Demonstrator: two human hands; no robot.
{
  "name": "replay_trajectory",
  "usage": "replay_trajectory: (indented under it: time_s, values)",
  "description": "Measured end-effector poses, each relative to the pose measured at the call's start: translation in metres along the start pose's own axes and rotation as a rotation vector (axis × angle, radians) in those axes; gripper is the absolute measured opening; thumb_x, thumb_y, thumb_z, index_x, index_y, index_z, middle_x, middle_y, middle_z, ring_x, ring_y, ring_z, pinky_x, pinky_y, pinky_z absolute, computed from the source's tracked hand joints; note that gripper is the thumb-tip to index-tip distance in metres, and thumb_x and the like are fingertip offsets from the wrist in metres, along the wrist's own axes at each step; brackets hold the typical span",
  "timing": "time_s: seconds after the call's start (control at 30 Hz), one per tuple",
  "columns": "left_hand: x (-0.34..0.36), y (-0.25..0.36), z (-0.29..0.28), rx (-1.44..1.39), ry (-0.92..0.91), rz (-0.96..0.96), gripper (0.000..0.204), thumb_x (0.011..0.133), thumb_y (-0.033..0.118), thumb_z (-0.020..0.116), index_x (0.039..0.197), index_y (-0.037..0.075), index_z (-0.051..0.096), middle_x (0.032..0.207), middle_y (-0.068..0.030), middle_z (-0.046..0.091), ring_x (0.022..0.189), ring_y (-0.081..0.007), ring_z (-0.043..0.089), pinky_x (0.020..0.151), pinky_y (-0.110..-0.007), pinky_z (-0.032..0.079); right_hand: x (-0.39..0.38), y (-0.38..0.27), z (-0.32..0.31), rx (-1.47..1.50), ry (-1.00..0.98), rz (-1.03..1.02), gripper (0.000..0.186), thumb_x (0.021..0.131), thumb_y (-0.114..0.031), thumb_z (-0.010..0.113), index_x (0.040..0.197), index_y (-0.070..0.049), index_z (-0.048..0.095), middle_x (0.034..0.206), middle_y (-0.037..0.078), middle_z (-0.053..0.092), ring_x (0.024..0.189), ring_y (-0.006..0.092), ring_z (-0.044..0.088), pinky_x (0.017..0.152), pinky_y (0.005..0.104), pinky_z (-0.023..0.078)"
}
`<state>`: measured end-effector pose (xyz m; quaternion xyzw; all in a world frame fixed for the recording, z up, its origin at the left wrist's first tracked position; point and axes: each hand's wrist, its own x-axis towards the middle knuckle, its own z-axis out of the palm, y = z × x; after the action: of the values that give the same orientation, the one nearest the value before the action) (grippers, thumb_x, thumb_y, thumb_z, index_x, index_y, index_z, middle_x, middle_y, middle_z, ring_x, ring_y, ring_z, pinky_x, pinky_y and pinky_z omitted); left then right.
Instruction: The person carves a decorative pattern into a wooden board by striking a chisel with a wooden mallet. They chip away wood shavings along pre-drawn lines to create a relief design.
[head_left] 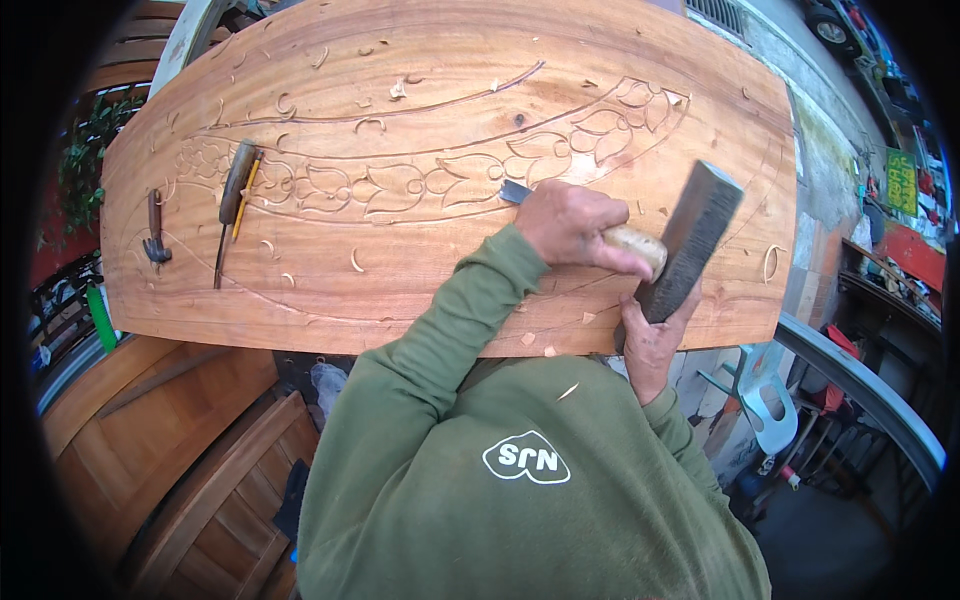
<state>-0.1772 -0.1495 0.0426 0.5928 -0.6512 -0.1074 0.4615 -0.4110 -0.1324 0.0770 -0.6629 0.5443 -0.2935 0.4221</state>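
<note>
The left hand [575, 222] grips a chisel [636, 248] on a carved wooden panel [400, 250]; at the near edge, the right hand [656, 338] clutches a mallet [697, 232], apart from the right edge.

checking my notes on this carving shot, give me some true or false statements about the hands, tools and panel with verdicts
1. The left hand holds a chisel with a pale wooden handle. True.
2. The right hand grips a dark, squared wooden mallet. True.
3. A slim yellow pencil lies beside a long dark-handled tool on the brown wooden panel. True.
4. The pencil lies right of the chisel. False: it lies left of it.
5. The panel is uncarved. False: curved floral outlines are cut into it.
</note>
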Motion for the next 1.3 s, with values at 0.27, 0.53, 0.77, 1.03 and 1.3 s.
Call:
replay_trajectory:
  time_s: [0.27,0.53,0.77,1.03,1.3]
  values:
    - [-0.065,0.043,-0.062,0.231,0.139,0.050,0.070,0.075,0.083,0.082,0.085,0.014,0.070,0.064,-0.0012,0.054,0.051,-0.0180,0.057,0.047,-0.035,0.045,0.018,0.014,-0.041,0.112,-0.019,0.194,0.091,0.093,-0.002,0.083,0.169,-0.004,0.033,0.135,0.013,0.065,0.122,0.0209,0.064,0.106,0.0346,0.053]
    - [-0.079,0.048,-0.075,0.436,-0.297,-0.637,0.090,0.081,0.068,0.087,0.155,0.024,0.064,0.077,-0.0123,0.075,0.064,-0.0311,0.074,0.056,-0.043,0.056,0.067,0.041,-0.133,-0.706,0.079,-0.106,0.095,0.084,-0.033,0.095,0.168,-0.025,0.050,0.126,0.017,0.073,0.109,0.0343,0.072,0.093,0.0446,0.058]
    - [-0.101,0.057,-0.070,0.465,-0.283,-0.761,0.099,0.078,0.061,0.091,0.165,0.032,0.053,0.074,-0.0134,0.072,0.065,-0.0336,0.073,0.060,-0.046,0.056,0.088,0.080,-0.174,-0.824,0.032,-0.241,0.106,0.076,-0.040,0.097,0.169,-0.025,0.047,0.118,0.013,0.070,0.107,0.0348,0.069,0.090,0.0467,0.057]
    - [-0.088,0.068,-0.063,0.524,-0.237,-0.945,0.103,0.074,0.060,0.094,0.165,0.035,0.052,0.097,-0.0193,0.081,0.089,-0.0387,0.078,0.078,-0.047,0.060,0.110,0.107,-0.209,-0.766,-0.005,-0.295,0.106,0.075,-0.044,0.097,0.167,-0.021,0.049,0.123,0.015,0.071,0.112,0.0374,0.067,0.096,0.0483,0.055]
    - [-0.084,0.077,-0.048,0.639,-0.112,-1.110,0.099,0.077,0.066,0.091,0.164,0.034,0.054,0.103,-0.0193,0.082,0.097,-0.0405,0.078,0.084,-0.050,0.058,0.112,0.130,-0.207,-0.734,0.168,-0.517,0.086,0.080,-0.054,0.091,0.151,-0.012,0.066,0.118,0.015,0.073,0.107,0.0362,0.069,0.093,0.0488,0.056]
